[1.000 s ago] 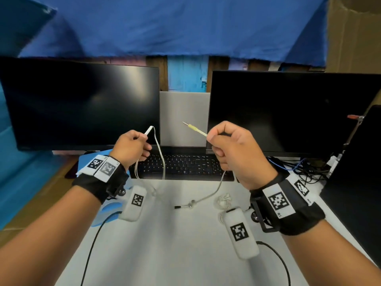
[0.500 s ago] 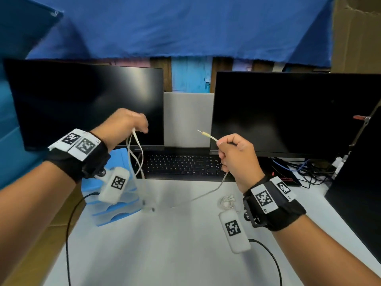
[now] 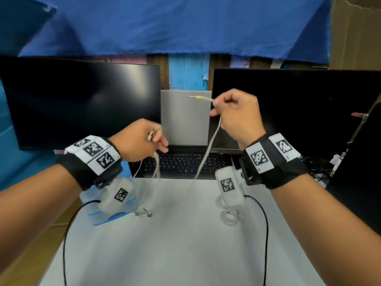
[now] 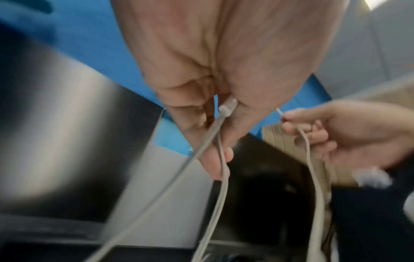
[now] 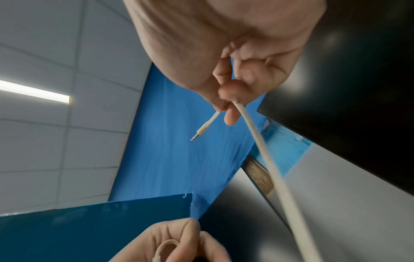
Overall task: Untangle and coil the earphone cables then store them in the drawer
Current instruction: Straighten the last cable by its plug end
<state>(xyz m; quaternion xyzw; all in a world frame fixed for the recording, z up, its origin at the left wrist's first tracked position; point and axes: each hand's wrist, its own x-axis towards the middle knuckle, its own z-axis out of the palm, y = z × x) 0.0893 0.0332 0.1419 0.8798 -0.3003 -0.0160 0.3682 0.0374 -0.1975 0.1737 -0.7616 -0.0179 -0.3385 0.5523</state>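
Observation:
A white earphone cable (image 3: 207,153) hangs in the air between both hands above the white desk (image 3: 175,244). My right hand (image 3: 214,109) pinches it near the jack plug (image 3: 195,97), which sticks out to the left; the same plug (image 5: 201,130) shows in the right wrist view. My left hand (image 3: 157,139) grips a cable joint (image 4: 227,108), with two strands (image 4: 215,159) hanging down from it. An earbud end (image 3: 147,214) lies on the desk below. A second, coiled white earphone (image 3: 229,217) lies on the desk under my right wrist.
Two dark monitors (image 3: 82,104) (image 3: 299,112) stand behind, with a black keyboard (image 3: 185,165) and a closed grey laptop (image 3: 185,118) between them. A blue and white drawer unit (image 3: 109,211) sits at the desk's left edge. Cables (image 3: 315,170) pile at the right.
My right hand has risen and moved left with the plug end. My left hand has dropped lower and moved right, closer to the right hand, still gripping the cable.

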